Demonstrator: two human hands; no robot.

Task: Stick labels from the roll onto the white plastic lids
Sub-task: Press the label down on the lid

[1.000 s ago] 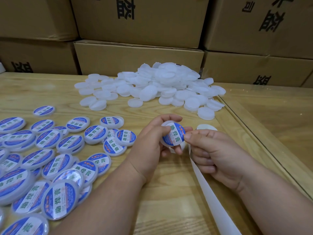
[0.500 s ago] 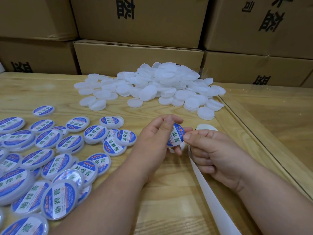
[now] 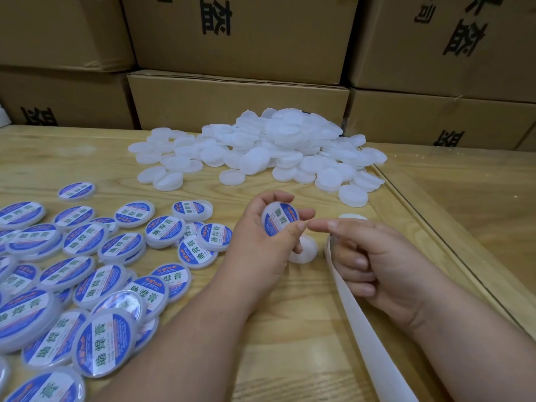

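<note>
Both hands hover above the wooden bench (image 3: 290, 343). Left hand (image 3: 261, 242) grips a labelled lid (image 3: 279, 218), tilted up with fingers curled round its rim and thumb on the blue label. Right hand (image 3: 374, 256) curls round the white backing strip (image 3: 362, 329) (forefinger stretched toward the lid, not touching). One bare lid (image 3: 304, 252) lies under the left fingers. Plain lids (image 3: 275, 152) are heaped farther back; finished lids (image 3: 87, 271) spread out on the left.

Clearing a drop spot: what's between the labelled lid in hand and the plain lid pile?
Head view: bare wooden table between the labelled lid and the pile.
</note>
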